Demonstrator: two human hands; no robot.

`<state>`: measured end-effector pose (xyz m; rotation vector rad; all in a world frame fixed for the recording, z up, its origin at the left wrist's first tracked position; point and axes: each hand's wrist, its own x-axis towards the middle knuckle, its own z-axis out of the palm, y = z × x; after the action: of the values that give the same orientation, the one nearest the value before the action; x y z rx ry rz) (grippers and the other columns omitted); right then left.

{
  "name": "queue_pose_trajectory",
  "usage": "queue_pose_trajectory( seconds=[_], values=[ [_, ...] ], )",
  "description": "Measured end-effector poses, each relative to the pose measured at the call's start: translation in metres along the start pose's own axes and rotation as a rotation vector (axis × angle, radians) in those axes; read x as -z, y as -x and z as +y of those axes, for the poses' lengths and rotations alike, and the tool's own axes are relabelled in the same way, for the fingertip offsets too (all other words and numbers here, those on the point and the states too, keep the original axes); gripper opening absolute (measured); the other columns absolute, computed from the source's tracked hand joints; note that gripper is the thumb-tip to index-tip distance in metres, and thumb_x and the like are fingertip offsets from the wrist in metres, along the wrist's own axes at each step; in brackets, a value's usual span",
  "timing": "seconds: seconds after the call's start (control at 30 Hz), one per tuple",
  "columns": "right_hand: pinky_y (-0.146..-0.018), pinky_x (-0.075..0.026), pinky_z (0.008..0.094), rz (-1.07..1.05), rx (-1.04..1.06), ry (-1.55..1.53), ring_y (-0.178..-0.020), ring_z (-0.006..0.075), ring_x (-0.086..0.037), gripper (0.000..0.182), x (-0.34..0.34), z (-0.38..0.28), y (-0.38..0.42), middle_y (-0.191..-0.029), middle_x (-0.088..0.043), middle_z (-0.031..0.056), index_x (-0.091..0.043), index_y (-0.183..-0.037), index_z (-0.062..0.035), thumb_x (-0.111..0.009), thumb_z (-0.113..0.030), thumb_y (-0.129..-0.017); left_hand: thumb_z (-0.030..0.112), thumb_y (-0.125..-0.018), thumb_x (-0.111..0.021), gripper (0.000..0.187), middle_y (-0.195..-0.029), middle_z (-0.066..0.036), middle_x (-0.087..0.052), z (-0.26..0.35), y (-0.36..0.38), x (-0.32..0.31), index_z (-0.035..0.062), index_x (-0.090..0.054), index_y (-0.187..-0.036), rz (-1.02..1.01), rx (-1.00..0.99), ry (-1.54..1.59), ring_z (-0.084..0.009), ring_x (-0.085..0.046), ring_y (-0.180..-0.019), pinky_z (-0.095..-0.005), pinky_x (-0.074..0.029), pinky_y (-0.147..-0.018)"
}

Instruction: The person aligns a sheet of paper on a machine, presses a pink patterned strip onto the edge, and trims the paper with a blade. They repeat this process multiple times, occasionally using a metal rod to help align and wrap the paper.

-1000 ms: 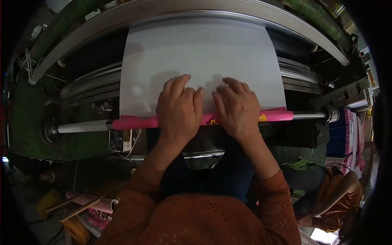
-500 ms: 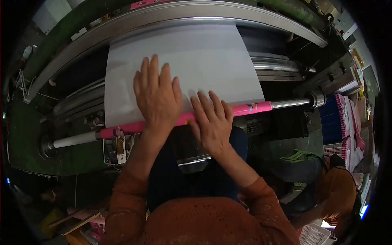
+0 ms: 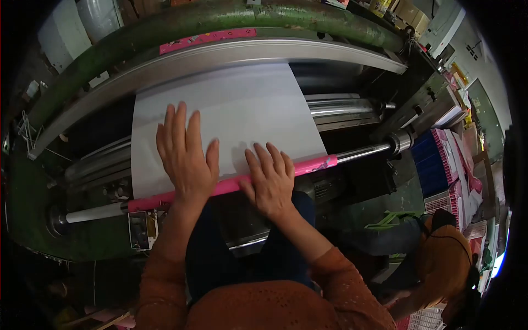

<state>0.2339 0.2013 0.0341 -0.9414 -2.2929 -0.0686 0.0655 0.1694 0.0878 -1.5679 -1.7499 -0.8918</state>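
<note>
A wide white sheet point(image 3: 236, 107) stretches from under a metal bar down to a pink printed roll point(image 3: 314, 165), which sits on a metal shaft point(image 3: 363, 152). My left hand point(image 3: 190, 162) lies flat on the left half of the sheet, fingers stretched out and thumb apart, its wrist over the roll. Farther right, my right hand point(image 3: 269, 184) rests across the roll, with its fingertips on the sheet's lower edge and its thumb apart on the near side. Neither hand grips anything. Part of the roll is hidden under my left wrist and right hand.
A long metal bar point(image 3: 220, 55) and a green tube point(image 3: 231, 16) cross the machine at the back. The shaft ends in a round holder point(image 3: 400, 142) on the right. Pink-edged stacks point(image 3: 445, 157) stand at right. Another person in an orange top point(image 3: 448, 247) bends at lower right.
My view has shifted, so the machine and both hands appear lower and farther left. The hands keep nearly the same places on the sheet and roll.
</note>
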Motion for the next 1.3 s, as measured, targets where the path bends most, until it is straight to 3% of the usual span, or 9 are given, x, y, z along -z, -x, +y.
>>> queue_pose_trajectory(
  seconds=[0.17,0.3,0.6,0.77,0.83,0.93,1.1,1.2,1.3],
  values=[
    [-0.097,-0.037,0.0445,0.291,-0.011,-0.049,-0.114,0.0319,-0.052,0.037,-0.005,0.021,-0.088,-0.116,-0.060,0.0126,-0.059,-0.118,-0.0052,-0.064,-0.016,-0.083,0.028,-0.088,-0.055,0.038,-0.132,-0.018,-0.051,0.023,0.131,0.030,0.0029,-0.057,-0.117,-0.120,-0.198,0.290,-0.0342,-0.044,-0.125,-0.0579,-0.026,-0.106],
    [-0.059,-0.046,0.0406,0.581,-0.107,-0.260,-0.065,0.0311,-0.059,0.009,0.016,0.038,-0.157,-0.080,-0.061,0.0118,-0.060,-0.086,-0.0065,-0.063,-0.015,-0.087,0.028,-0.083,-0.064,0.040,-0.130,-0.017,-0.051,0.011,0.207,0.016,0.0020,-0.059,-0.113,-0.465,0.077,0.193,-0.0331,-0.040,-0.129,-0.0557,-0.027,-0.107],
    [-0.072,-0.051,0.0406,0.459,-0.346,-0.347,-0.075,0.0324,-0.069,0.038,0.032,0.070,-0.299,-0.077,-0.070,0.0165,-0.069,-0.075,-0.0017,-0.069,-0.039,-0.082,0.025,-0.082,-0.067,0.031,-0.115,-0.013,-0.056,-0.010,0.233,0.003,0.0030,-0.061,-0.103,-0.749,0.180,0.203,-0.0319,-0.045,-0.120,-0.0524,-0.030,-0.105],
    [-0.067,-0.052,0.0263,0.032,-0.014,-1.142,-0.072,0.0146,-0.063,0.007,0.033,-0.018,-0.174,-0.083,-0.066,0.0097,-0.059,-0.091,0.0016,-0.053,0.001,-0.093,0.024,-0.085,-0.065,0.026,-0.107,-0.011,-0.060,-0.014,0.216,0.009,0.0045,-0.062,-0.103,-0.858,0.345,0.495,-0.0242,-0.056,-0.106,-0.0439,-0.034,-0.105],
    [-0.066,-0.051,0.0255,-0.329,-0.051,-0.996,-0.073,0.0116,-0.061,0.001,0.037,-0.048,-0.094,-0.079,-0.065,0.0069,-0.058,-0.088,0.0013,-0.058,0.002,-0.089,0.015,-0.090,-0.063,0.018,-0.103,-0.006,-0.062,-0.007,0.193,0.024,0.0036,-0.061,-0.104,-0.609,0.997,1.379,-0.0148,-0.059,-0.098,-0.0320,-0.042,-0.097],
    [-0.063,-0.050,0.0279,-0.520,-0.126,-1.009,-0.068,0.0133,-0.063,0.008,0.012,-0.052,0.000,-0.069,-0.060,0.0102,-0.059,-0.087,-0.0005,-0.066,-0.003,-0.084,0.009,-0.093,-0.059,0.015,-0.102,-0.003,-0.062,-0.001,0.179,0.030,0.0017,-0.060,-0.106,-0.195,0.933,1.654,-0.0096,-0.057,-0.098,-0.0242,-0.046,-0.088],
    [-0.065,-0.051,0.0288,-0.677,-0.570,-1.439,-0.070,0.0128,-0.063,0.010,0.005,-0.028,0.069,-0.074,-0.062,0.0117,-0.059,-0.088,0.0014,-0.067,-0.003,-0.083,0.012,-0.091,-0.063,0.024,-0.101,-0.006,-0.061,0.018,0.165,0.039,0.0007,-0.055,-0.111,-0.416,0.943,1.599,-0.0132,-0.058,-0.094,-0.0279,-0.046,-0.083],
    [-0.066,-0.053,0.0283,-0.534,-0.622,-1.014,-0.071,0.0150,-0.065,0.007,0.003,0.011,0.090,-0.076,-0.065,0.0110,-0.060,-0.088,0.0030,-0.062,-0.002,-0.085,0.012,-0.093,-0.059,0.024,-0.115,-0.011,-0.056,0.049,0.150,0.061,0.0007,-0.054,-0.114,-0.316,0.808,1.117,-0.0162,-0.055,-0.104,-0.0311,-0.044,-0.091],
    [-0.064,-0.051,0.0281,-0.431,-0.702,-0.891,-0.070,0.0176,-0.066,0.006,-0.024,0.046,0.129,-0.076,-0.066,0.0125,-0.061,-0.087,0.0026,-0.060,-0.001,-0.083,0.015,-0.095,-0.056,0.024,-0.117,-0.012,-0.055,0.071,0.104,0.104,0.0013,-0.055,-0.113,-0.526,0.442,1.930,-0.0190,-0.054,-0.107,-0.0323,-0.043,-0.091]
  ],
)
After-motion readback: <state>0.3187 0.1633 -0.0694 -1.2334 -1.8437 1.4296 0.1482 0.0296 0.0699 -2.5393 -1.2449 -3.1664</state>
